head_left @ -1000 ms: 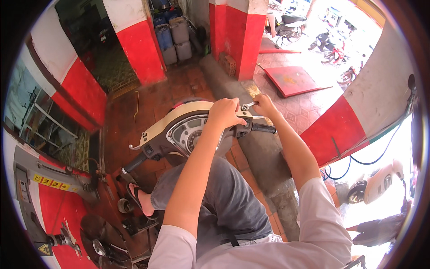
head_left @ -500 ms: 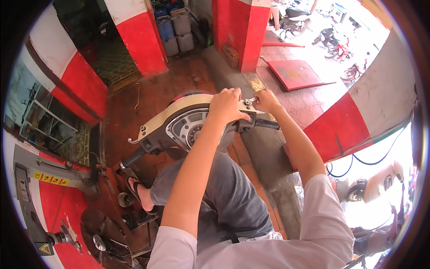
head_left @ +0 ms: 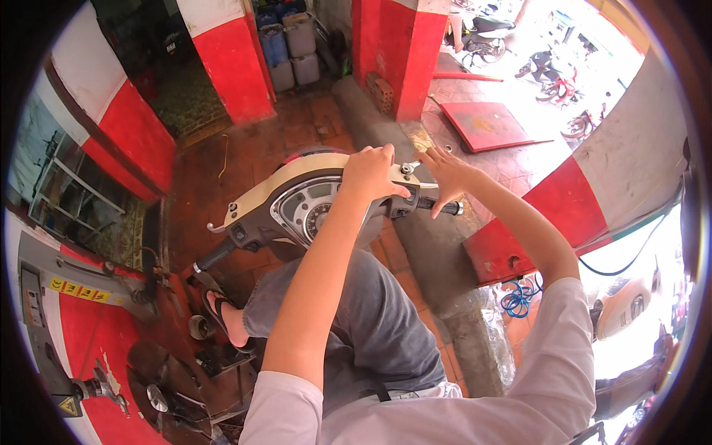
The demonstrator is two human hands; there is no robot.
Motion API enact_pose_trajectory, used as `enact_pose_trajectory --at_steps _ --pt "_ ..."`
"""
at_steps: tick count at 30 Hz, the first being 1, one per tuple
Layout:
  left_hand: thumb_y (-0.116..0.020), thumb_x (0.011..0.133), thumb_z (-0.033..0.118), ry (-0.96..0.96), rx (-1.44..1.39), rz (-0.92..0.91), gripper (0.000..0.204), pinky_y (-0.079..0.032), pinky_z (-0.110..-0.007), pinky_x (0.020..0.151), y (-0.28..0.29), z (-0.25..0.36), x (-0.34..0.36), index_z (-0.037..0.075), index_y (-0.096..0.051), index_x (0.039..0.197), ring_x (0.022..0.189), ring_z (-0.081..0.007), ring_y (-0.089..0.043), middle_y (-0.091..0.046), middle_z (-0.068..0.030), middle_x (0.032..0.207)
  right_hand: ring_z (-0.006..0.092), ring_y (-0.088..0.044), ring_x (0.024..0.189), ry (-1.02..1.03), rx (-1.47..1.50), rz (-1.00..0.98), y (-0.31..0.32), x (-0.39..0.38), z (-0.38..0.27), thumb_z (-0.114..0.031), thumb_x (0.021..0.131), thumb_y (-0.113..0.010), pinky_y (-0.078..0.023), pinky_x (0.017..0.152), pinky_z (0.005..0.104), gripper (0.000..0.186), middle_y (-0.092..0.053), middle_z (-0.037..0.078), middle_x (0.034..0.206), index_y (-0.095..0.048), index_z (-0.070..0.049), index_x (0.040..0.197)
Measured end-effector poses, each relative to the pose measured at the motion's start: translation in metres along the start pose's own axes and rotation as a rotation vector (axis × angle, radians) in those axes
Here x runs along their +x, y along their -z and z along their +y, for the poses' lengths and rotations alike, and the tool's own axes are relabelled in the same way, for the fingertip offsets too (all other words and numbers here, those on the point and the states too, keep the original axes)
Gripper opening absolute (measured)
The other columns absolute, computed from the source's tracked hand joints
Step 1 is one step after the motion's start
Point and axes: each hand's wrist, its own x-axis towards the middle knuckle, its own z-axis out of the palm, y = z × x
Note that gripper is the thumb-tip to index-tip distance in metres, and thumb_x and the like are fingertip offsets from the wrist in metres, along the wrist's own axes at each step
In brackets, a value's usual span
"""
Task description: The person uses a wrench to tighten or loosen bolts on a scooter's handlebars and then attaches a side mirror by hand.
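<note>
A cream and dark grey scooter handlebar cover [head_left: 285,178] with a round-dialled speedometer [head_left: 317,216] is in front of me. My left hand [head_left: 369,176] is closed over the cover's right part, fingers curled on its top edge and thumb by the right-hand switches. Beside it, a chrome wrench [head_left: 407,169] sits on the mount at the cover's right end; fingers partly hide it. My right hand [head_left: 454,176] is open above the right handgrip [head_left: 448,208], fingers spread, fingertips near the wrench. Whether they touch it I cannot tell. The left handgrip [head_left: 215,256] is untouched.
My leg in grey jeans [head_left: 371,311] is below the handlebar. A red and white wall [head_left: 541,215] stands close to my right arm, with a coiled blue hose [head_left: 521,298] below it. Metal equipment [head_left: 81,274] stands at left, a red ramp panel [head_left: 486,126] at far right.
My right hand has opened from its closed hold on the wrench, its fingers now spread over the right grip, elbow moved outward. My left hand stays on the cover. The view has shifted slightly.
</note>
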Motion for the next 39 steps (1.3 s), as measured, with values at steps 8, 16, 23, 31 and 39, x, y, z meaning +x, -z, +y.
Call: enact_pose_trajectory --at_steps 8,16,23,31,39 --pt "-0.095 0.048 0.054 -0.029 -0.016 0.013 0.072 -0.054 -0.043 0.075 -0.004 0.0 -0.001 0.008 -0.059 0.09 0.085 -0.0299 -0.069 -0.068 -0.0083 0.082 0.0351 -0.053 0.113 -0.051 -0.03 0.131 -0.014 -0.011 -0.018 -0.056 0.045 -0.09 -0.044 0.1 0.0436 0.114 -0.054 0.017 0.116 -0.043 0.002 0.131" --pt "-0.096 0.047 0.053 -0.018 -0.001 -0.003 0.072 -0.053 -0.043 0.074 -0.005 0.001 -0.001 0.009 -0.057 0.087 0.084 -0.0303 -0.069 -0.067 -0.0076 0.08 0.0337 -0.055 0.108 -0.057 -0.049 0.097 -0.015 -0.011 -0.018 -0.058 0.046 -0.088 -0.044 0.097 0.042 0.106 -0.056 0.016 0.111 -0.047 0.003 0.123" --pt "-0.096 0.047 0.052 -0.038 0.009 0.069 0.071 -0.054 -0.044 0.075 -0.005 0.0 -0.003 0.009 -0.058 0.087 0.085 -0.0311 -0.069 -0.067 -0.008 0.079 0.037 -0.057 0.116 -0.019 0.152 0.029 0.0 0.003 0.004 -0.054 0.056 -0.09 -0.045 0.099 0.0478 0.093 -0.062 0.017 0.117 -0.051 -0.001 0.121" --pt "-0.095 0.047 0.051 -0.008 -0.036 0.072 0.071 -0.054 -0.045 0.075 0.0 -0.007 -0.007 0.008 -0.058 0.089 0.085 -0.0317 -0.069 -0.068 -0.0094 0.08 0.0398 -0.064 0.085 -0.195 0.069 0.251 -0.032 0.05 0.03 -0.011 0.065 -0.068 -0.05 0.075 0.0488 0.011 -0.066 0.02 0.078 -0.062 -0.001 0.068" --pt "-0.095 0.049 0.046 -0.074 -0.042 0.084 0.071 -0.055 -0.047 0.078 -0.009 0.012 -0.002 0.006 -0.062 0.097 0.091 -0.0333 -0.07 -0.071 -0.0113 0.089 0.0137 -0.036 0.052 -0.511 0.376 0.933 -0.01 -0.011 -0.019 -0.011 0.083 -0.068 -0.031 0.049 0.0379 0.026 -0.04 0.014 0.053 -0.055 0.003 0.066"
